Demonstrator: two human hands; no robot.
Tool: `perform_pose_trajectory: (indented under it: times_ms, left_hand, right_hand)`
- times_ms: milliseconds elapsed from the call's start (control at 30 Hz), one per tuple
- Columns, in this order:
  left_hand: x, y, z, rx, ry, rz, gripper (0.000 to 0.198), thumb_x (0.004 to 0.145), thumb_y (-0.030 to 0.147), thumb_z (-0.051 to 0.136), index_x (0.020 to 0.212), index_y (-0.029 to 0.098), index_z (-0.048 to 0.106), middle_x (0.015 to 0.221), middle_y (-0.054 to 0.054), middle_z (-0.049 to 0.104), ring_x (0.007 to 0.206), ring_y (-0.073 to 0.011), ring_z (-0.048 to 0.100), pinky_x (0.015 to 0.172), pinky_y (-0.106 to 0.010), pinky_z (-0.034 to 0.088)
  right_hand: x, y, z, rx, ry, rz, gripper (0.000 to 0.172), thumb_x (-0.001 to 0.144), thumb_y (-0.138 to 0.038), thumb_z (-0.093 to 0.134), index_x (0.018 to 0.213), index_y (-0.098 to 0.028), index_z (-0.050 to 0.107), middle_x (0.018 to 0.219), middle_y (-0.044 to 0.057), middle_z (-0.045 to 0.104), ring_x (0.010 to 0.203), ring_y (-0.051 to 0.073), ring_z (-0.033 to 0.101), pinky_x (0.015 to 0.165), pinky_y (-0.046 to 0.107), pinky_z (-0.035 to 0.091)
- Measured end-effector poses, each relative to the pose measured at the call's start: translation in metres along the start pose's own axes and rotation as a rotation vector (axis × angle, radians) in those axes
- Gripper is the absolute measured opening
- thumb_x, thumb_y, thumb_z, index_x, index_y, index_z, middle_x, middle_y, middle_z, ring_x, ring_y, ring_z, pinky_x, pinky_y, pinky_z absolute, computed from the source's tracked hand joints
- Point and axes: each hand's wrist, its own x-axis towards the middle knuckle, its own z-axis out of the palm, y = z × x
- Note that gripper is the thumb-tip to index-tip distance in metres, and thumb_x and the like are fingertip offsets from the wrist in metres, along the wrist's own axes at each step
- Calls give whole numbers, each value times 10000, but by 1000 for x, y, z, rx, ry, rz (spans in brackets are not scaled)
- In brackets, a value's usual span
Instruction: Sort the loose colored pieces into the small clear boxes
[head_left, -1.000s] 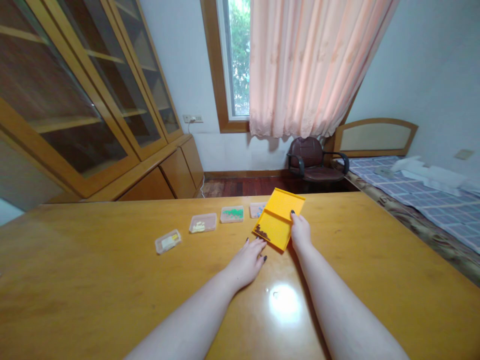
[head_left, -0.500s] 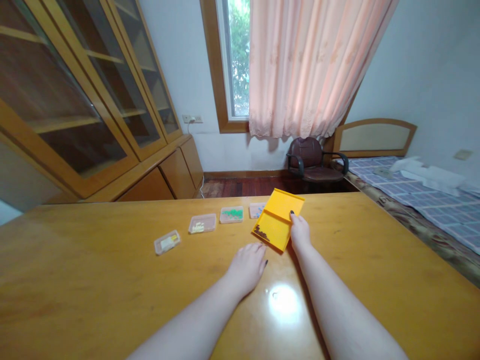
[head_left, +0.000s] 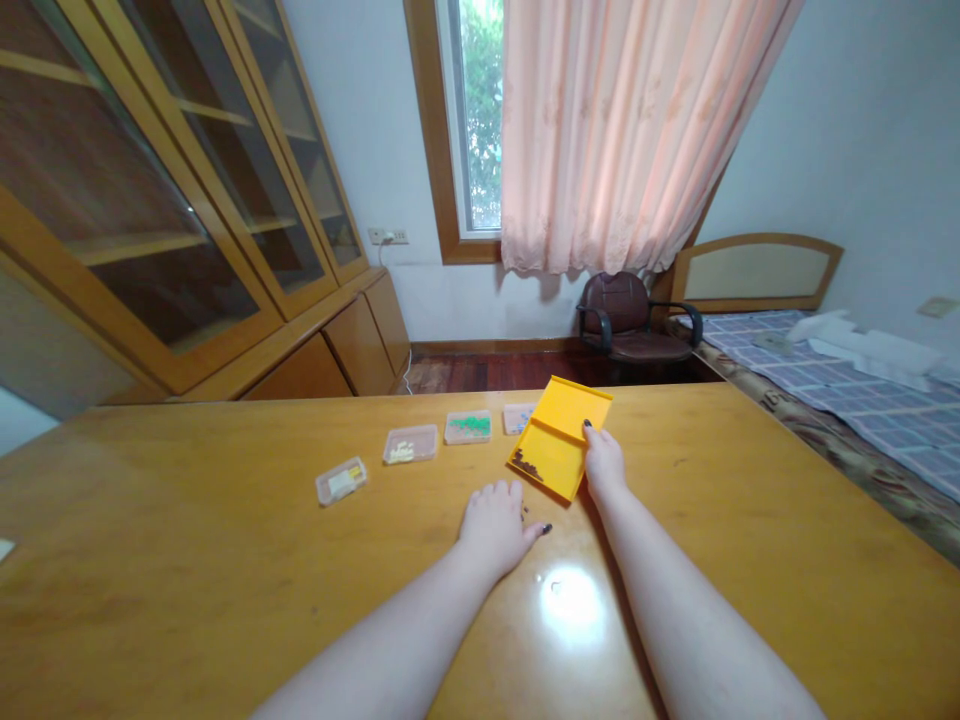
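Left grip (head_left: 496,525), thumb wide of curled fingers, is nearest the loose brown bits (head_left: 526,512), lower centre-right; yellow case (head_left: 559,440) lies up-right of them, right grip (head_left: 604,468) holding its right edge.

The person's bare right arm (head_left: 697,610) extends to a yellow case (head_left: 555,462), the right hand (head_left: 606,468) gripping its right edge, thumb on top. The bare left arm (head_left: 397,640) slants in; the left hand (head_left: 491,525) is palm down just short of the case, fingers bent, tips hidden, thumb pointing outward.
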Motion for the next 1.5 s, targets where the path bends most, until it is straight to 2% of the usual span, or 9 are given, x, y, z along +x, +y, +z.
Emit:
perform_pose_trajectory:
  times_ms: [167, 300, 400, 533, 633, 767, 867, 1167, 1500]
  left_hand:
    - [4, -4, 2, 14, -8, 25, 287, 851, 399, 402, 969, 174, 536, 933, -100, 581, 909, -242, 559, 775, -369, 420]
    - [8, -7, 6, 32, 11, 44, 217, 861, 305, 379, 937, 179, 540, 904, -87, 591, 872, -240, 576, 737, -370, 435]
    - [8, -7, 6, 27, 11, -9, 226, 860, 311, 380, 942, 173, 538, 895, -93, 595, 875, -248, 579, 729, -374, 439]
    - [5, -9, 2, 41, 10, -198, 325, 832, 406, 425, 980, 139, 535, 909, -128, 599, 893, -264, 579, 740, -371, 438]
    - [6, -11, -2, 49, -5, -247, 378, 824, 450, 422, 958, 124, 560, 888, -142, 617, 876, -272, 591, 733, -373, 442]
    - [10, -14, -5, 41, -62, -262, 390, 848, 435, 378, 911, 119, 598, 835, -155, 647, 838, -283, 619, 705, -384, 455]
    - [13, -15, -5, 39, -91, -239, 358, 867, 357, 349, 915, 121, 614, 833, -155, 663, 836, -286, 632, 703, -388, 463]
    - [16, -20, 3, 64, -58, -205, 311, 854, 210, 335, 890, 117, 629, 812, -154, 672, 818, -276, 646, 691, -396, 484]
    - [19, -22, 6, 77, -112, -187, 319, 865, 204, 318, 939, 121, 618, 860, -156, 666, 852, -269, 640, 711, -386, 486]
  right_hand:
    - [-2, -1, 0, -22, 10, 1, 251, 615, -397, 640, 726, -176, 603, 726, 46, 702, 696, 229, 648, 594, 310, 516]
    - [-3, -2, 1, -9, 4, 3, 264, 612, -395, 643, 745, -169, 610, 748, 51, 704, 689, 230, 648, 585, 314, 520]
    - [-4, -3, 2, -15, 2, -2, 256, 614, -393, 642, 731, -167, 611, 757, 61, 706, 702, 235, 651, 585, 314, 523]
    - [-3, -3, 2, -16, 4, 4, 244, 620, -391, 636, 728, -174, 609, 751, 58, 707, 715, 240, 656, 604, 322, 528]
    - [-2, -1, 1, -12, -15, 6, 252, 628, -396, 628, 753, -178, 613, 768, 54, 708, 729, 241, 657, 614, 328, 532]
    - [1, 2, 0, -16, 1, -9, 248, 629, -389, 626, 755, -176, 620, 776, 53, 706, 737, 238, 653, 607, 315, 529]
    - [2, 4, 0, -2, 0, 0, 249, 625, -389, 629, 751, -174, 616, 776, 52, 705, 731, 235, 653, 609, 317, 529]
    - [1, 2, -1, -9, -15, -10, 270, 622, -399, 641, 754, -165, 626, 768, 55, 703, 715, 230, 649, 615, 312, 523]
    - [6, 9, -2, -1, -38, 9, 292, 608, -397, 643, 770, -154, 630, 771, 56, 706, 698, 227, 651, 602, 307, 522]
